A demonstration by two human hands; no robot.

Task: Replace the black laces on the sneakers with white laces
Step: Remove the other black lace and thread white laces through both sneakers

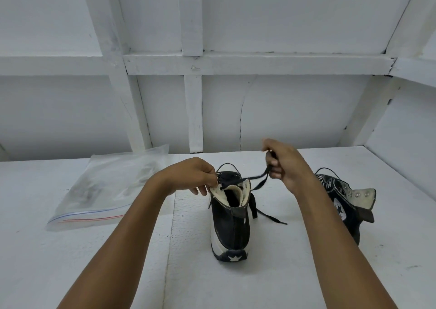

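Two-handed, worked the black lace (257, 175) loose from the top eyelets of the near sneaker (230, 224), a black canvas high-top standing on the counter (118, 261), star-marked heel toward camera. Pinched its collar with the left hand (193, 175); clamped the drawn-out lace in the curled right hand (282, 165). Left the second sneaker (339, 202), tipped over at right, black-laced too. Threaded no white laces yet; perhaps kept in the zip bag (106, 190), contents unclear
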